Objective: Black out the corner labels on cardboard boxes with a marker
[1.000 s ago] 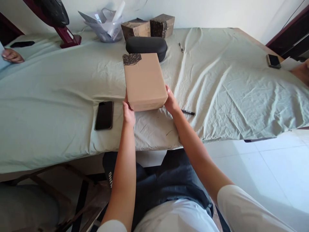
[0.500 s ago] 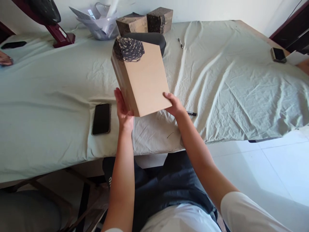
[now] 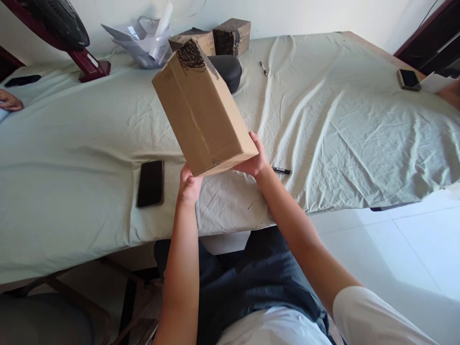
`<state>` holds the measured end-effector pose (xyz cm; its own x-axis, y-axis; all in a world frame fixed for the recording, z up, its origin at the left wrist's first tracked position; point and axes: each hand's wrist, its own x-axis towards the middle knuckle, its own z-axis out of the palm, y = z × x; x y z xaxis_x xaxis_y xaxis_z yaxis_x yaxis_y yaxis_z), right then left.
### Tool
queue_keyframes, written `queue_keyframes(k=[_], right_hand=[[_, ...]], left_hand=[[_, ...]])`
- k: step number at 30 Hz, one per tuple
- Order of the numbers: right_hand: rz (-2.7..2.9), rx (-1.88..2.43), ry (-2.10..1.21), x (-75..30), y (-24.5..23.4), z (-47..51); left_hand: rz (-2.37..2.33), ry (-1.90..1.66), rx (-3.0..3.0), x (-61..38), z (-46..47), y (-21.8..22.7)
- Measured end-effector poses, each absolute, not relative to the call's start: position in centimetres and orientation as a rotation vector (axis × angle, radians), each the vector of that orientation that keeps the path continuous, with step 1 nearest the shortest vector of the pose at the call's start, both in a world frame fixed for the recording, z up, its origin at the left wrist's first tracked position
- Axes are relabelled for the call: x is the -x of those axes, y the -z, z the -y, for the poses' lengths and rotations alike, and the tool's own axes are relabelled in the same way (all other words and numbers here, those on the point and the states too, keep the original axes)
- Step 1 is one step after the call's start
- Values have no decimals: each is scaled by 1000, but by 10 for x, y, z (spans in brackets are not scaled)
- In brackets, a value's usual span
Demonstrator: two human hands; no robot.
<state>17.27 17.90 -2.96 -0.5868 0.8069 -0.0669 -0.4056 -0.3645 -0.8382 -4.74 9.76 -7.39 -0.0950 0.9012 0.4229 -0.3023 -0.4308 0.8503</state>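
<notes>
I'm watching the left hand (image 3: pixel 189 188) and right hand (image 3: pixel 257 160) clasping the tilted cardboard box (image 3: pixel 201 115) near its lower end, where a loosening grip is perhaps risking a drop.

The person wears a white shirt (image 3: pixel 275 328) with a short, loose right sleeve (image 3: pixel 370 311), above dark, bluish-black legwear (image 3: pixel 251 282) with soft creases. The left hand (image 3: pixel 189 186), the right hand (image 3: pixel 257 160) and both slim forearms (image 3: pixel 181 268) are bare.
</notes>
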Motion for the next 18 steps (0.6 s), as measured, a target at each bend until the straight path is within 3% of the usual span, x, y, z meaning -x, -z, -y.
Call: queue_keyframes(k=[3, 7, 12, 18], right_hand=[[1023, 602, -1893, -170, 28, -174], [1234, 709, -1500, -171, 25, -168], [1685, 536, -1131, -176, 42, -184], [1768, 494, -963, -169, 49, -188]], left_hand=[[-767, -1733, -1235, 47, -100, 76], [-971, -1908, -1293, 52, -107, 84], [-1080, -1805, -1213, 53, -107, 86], [-1094, -1875, -894, 50, -109, 83]])
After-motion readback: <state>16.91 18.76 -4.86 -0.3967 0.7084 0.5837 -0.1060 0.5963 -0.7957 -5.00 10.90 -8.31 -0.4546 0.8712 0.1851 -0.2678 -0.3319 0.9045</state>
